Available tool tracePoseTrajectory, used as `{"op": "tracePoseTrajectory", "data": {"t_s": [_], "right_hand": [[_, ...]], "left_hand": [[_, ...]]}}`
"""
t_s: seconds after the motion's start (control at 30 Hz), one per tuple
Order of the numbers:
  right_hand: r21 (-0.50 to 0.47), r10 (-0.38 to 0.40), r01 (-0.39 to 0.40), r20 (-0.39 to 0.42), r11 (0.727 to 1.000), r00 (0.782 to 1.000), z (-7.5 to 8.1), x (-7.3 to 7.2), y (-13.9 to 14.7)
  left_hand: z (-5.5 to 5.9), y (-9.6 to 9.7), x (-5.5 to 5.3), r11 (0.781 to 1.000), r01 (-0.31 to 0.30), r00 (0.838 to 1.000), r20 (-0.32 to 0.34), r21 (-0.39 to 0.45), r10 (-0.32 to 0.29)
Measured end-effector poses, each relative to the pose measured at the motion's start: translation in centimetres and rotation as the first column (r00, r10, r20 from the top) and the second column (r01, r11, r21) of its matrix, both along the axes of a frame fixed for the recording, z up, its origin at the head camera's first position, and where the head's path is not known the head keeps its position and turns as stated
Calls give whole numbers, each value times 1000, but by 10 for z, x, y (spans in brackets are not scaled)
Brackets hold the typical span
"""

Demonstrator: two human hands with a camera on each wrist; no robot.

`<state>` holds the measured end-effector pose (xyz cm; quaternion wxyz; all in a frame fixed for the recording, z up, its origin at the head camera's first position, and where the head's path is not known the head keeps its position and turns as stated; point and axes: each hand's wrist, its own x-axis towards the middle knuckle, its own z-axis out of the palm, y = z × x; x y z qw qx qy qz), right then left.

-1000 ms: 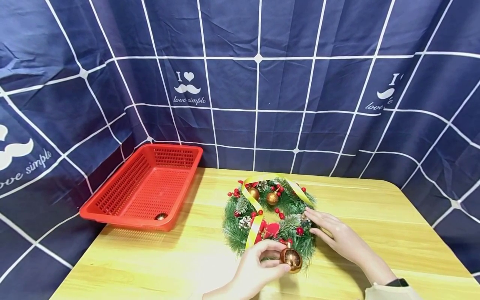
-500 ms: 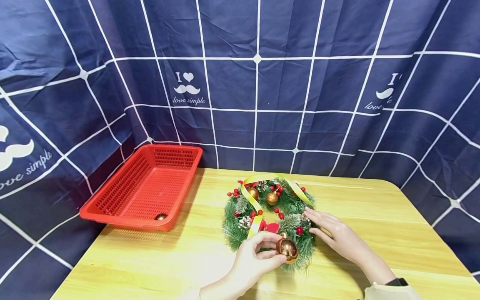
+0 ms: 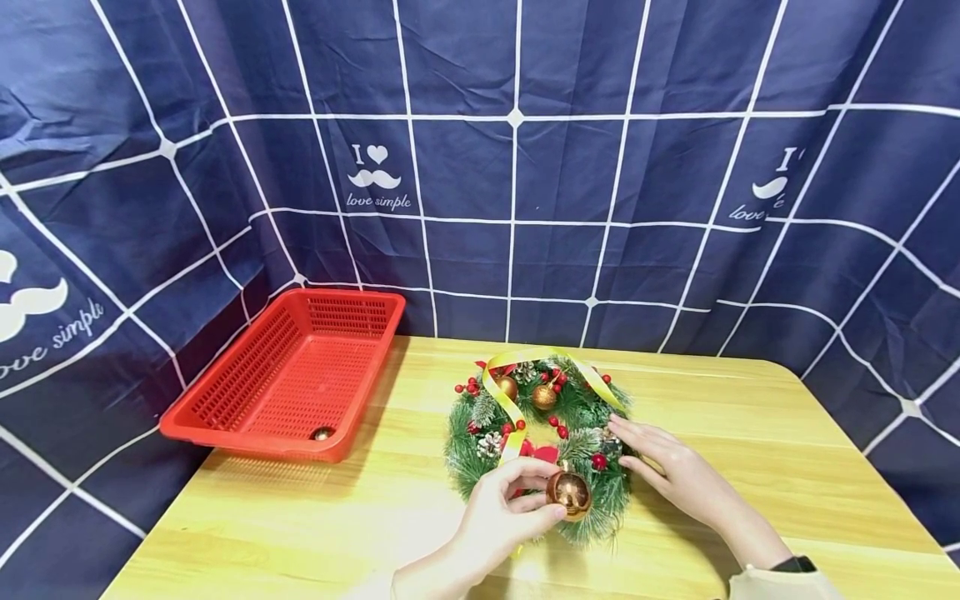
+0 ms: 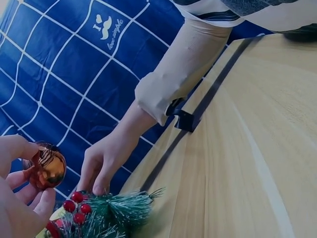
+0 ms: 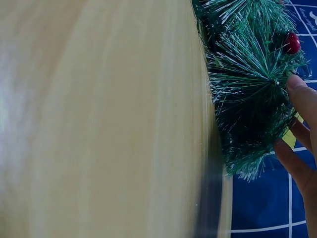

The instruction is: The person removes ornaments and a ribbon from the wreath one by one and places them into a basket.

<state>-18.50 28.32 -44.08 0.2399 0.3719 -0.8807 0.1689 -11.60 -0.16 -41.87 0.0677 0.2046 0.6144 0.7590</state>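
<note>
Left hand (image 3: 498, 514) in close, fingers pinching copper ball (image 3: 569, 497) above near edge of wreath (image 3: 581, 446), cap facing wreath's middle. Wreath flat on bench (image 3: 720, 408). Right hand (image 3: 670, 468) farther from ball, fingers nearly straight, touching wreath's right side.

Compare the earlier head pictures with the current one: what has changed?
The left hand has moved slightly leftward and up in the head view, carrying the copper ball. Nothing was newly gripped or released. The right hand stayed at the wreath; the basket stayed put.
</note>
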Motion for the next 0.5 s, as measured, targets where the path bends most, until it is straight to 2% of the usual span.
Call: {"op": "tracePoseTrajectory", "data": {"t_s": [0.17,0.33,0.5], "right_hand": [[8,-15,14,45,1000,999,1,1,1],[5,-18,18,49,1000,999,1,1,0],[3,-16,16,24,1000,1000,0,1,0]], "left_hand": [[-3,-5,-2,1000,18,999,-39,14,-18],[-5,-11,-4,998,62,996,-71,33,-59],[-5,-20,-5,996,75,992,-103,44,-71]]}}
